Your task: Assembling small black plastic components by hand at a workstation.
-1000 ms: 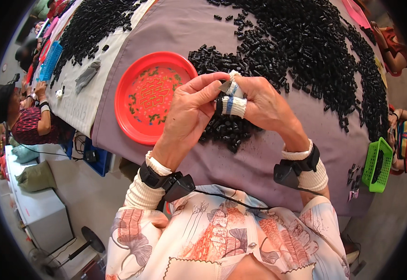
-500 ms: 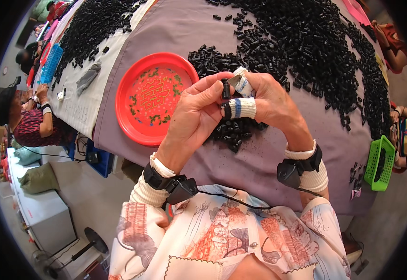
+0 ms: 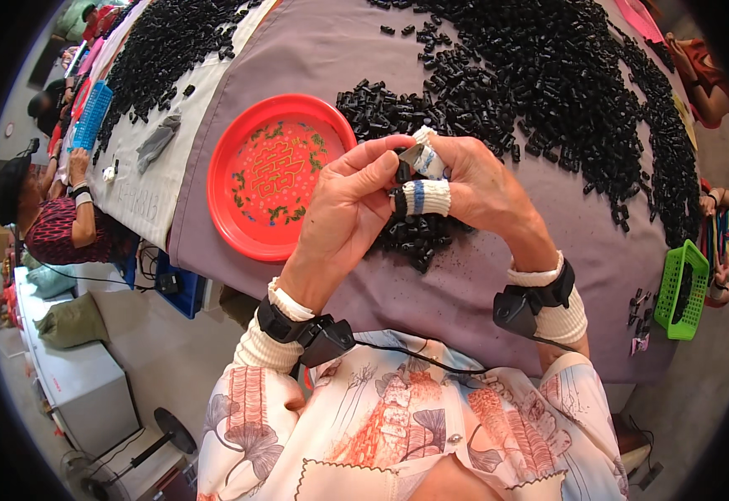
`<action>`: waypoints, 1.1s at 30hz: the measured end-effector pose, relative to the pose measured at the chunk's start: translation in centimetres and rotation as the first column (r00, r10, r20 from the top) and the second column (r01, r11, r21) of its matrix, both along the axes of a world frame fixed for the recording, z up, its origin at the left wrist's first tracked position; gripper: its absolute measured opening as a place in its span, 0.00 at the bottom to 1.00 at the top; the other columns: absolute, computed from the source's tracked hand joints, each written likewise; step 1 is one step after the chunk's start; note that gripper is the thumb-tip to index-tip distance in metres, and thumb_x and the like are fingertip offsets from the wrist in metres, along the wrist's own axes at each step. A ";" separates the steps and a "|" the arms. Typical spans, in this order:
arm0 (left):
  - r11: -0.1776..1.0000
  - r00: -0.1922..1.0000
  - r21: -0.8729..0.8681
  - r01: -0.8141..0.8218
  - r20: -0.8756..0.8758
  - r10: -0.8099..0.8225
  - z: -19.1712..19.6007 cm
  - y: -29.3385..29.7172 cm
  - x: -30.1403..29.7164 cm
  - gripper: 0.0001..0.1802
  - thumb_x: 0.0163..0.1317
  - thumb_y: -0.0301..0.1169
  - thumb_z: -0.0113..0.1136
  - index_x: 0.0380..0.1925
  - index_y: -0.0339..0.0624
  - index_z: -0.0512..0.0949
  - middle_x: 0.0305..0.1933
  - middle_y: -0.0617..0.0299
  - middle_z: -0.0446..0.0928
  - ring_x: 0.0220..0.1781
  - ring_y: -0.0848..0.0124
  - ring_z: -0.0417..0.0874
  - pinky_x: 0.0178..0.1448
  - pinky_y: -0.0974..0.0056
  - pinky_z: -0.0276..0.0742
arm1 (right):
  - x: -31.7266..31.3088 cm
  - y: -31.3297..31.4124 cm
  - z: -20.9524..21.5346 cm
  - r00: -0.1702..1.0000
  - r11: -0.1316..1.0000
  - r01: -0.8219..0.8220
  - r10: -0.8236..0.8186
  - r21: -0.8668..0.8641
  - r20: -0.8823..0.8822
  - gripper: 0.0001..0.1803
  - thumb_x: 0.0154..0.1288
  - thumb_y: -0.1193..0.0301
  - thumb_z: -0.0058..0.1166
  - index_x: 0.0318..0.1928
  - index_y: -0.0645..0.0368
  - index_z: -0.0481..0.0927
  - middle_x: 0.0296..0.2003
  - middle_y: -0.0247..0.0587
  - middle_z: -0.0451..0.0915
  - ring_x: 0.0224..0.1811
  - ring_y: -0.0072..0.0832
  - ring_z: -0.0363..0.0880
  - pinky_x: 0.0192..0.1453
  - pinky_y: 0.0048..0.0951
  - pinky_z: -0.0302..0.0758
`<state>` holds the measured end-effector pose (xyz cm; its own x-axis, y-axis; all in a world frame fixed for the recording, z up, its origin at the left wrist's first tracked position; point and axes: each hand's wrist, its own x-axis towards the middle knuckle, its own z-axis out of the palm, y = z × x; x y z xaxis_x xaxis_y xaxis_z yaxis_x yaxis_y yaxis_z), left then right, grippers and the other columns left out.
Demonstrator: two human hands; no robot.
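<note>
My left hand [image 3: 343,213] and my right hand [image 3: 481,188] meet above the purple-grey tablecloth [image 3: 456,301], fingertips pinched together on a small black plastic part [image 3: 403,171]. White cloth finger wraps, one with a blue stripe [image 3: 421,197], cover fingers of the right hand. A small heap of the same black parts [image 3: 419,238] lies right beneath the hands. A red round plate [image 3: 276,171] with a printed centre sits to the left of my left hand.
A large spread of black parts [image 3: 548,75] covers the far table. A green basket [image 3: 683,288] stands at the right edge. Another person [image 3: 51,221] sits at the left by a white-covered table with more black parts [image 3: 160,46].
Both hands stayed together over the heap. The fingers have shifted slightly around the small black part; otherwise nothing has moved.
</note>
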<state>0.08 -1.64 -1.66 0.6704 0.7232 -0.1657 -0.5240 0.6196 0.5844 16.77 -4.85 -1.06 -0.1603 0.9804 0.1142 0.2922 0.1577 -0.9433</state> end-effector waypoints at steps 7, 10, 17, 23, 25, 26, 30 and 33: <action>0.999 0.999 0.018 -0.044 -0.025 0.044 -0.1 -0.3 0.0 0.13 0.63 0.27 0.51 0.46 0.32 0.74 0.43 0.57 0.77 0.44 0.73 0.78 0.49 0.66 0.75 | -0.2 -0.2 -0.2 1.000 1.000 -0.012 0.012 0.012 0.020 0.18 0.48 0.62 0.61 0.26 0.66 0.73 0.17 0.41 0.70 0.19 0.29 0.68 0.27 0.31 0.67; 0.998 0.998 0.030 -0.058 -0.036 0.059 -0.1 -0.3 0.0 0.13 0.63 0.26 0.51 0.46 0.32 0.74 0.44 0.57 0.77 0.44 0.72 0.78 0.50 0.66 0.75 | -0.3 -0.2 0.2 0.999 1.000 -0.012 0.012 0.007 0.051 0.18 0.48 0.62 0.61 0.27 0.66 0.73 0.17 0.41 0.70 0.19 0.29 0.67 0.27 0.30 0.67; 1.000 0.996 -0.011 -0.002 0.093 0.003 -0.5 0.1 -0.1 0.13 0.64 0.27 0.50 0.47 0.33 0.73 0.41 0.57 0.77 0.42 0.73 0.78 0.50 0.67 0.75 | -0.3 -0.1 -0.1 0.994 0.996 0.018 -0.028 -0.085 -0.108 0.16 0.47 0.63 0.62 0.27 0.64 0.74 0.18 0.36 0.70 0.20 0.24 0.67 0.26 0.27 0.65; 0.997 0.996 -0.054 -0.055 0.064 0.059 -0.5 -0.2 -0.1 0.13 0.62 0.26 0.52 0.46 0.34 0.73 0.39 0.59 0.77 0.42 0.73 0.78 0.50 0.67 0.74 | -0.3 0.0 1.3 0.998 0.985 0.063 -0.065 -0.162 -0.006 0.14 0.44 0.65 0.62 0.26 0.62 0.74 0.19 0.33 0.71 0.21 0.22 0.67 0.26 0.25 0.65; 0.998 0.997 -0.022 -0.062 0.040 0.063 -0.4 -0.3 -0.1 0.12 0.61 0.25 0.53 0.45 0.34 0.74 0.38 0.59 0.78 0.41 0.73 0.79 0.50 0.67 0.74 | -0.4 0.0 1.4 0.997 0.985 0.072 -0.074 -0.156 -0.003 0.14 0.43 0.66 0.62 0.26 0.62 0.74 0.19 0.33 0.71 0.21 0.21 0.67 0.26 0.25 0.65; 0.998 0.998 0.009 -0.068 0.017 0.068 -0.3 -0.3 -0.1 0.12 0.59 0.23 0.55 0.44 0.35 0.74 0.38 0.59 0.78 0.41 0.73 0.79 0.49 0.66 0.74 | -0.5 0.0 1.4 0.997 0.985 0.080 -0.081 -0.152 0.001 0.13 0.42 0.67 0.62 0.26 0.62 0.74 0.19 0.33 0.71 0.22 0.21 0.67 0.27 0.25 0.65; 0.994 0.987 0.078 -0.073 -0.134 0.083 0.0 0.0 0.0 0.12 0.55 0.21 0.55 0.41 0.34 0.75 0.38 0.59 0.78 0.40 0.73 0.79 0.49 0.67 0.74 | -0.8 -0.1 0.7 0.993 0.985 0.058 -0.073 -0.162 -0.092 0.14 0.41 0.68 0.63 0.26 0.62 0.73 0.19 0.33 0.71 0.22 0.21 0.67 0.27 0.26 0.66; 0.991 0.977 0.066 -0.120 -0.172 0.129 -0.5 0.0 0.1 0.12 0.54 0.21 0.55 0.40 0.33 0.75 0.37 0.58 0.78 0.39 0.73 0.79 0.48 0.67 0.75 | -0.9 0.0 0.3 0.993 0.991 0.078 -0.086 -0.105 -0.082 0.14 0.40 0.69 0.63 0.26 0.62 0.73 0.19 0.33 0.71 0.22 0.21 0.66 0.27 0.26 0.65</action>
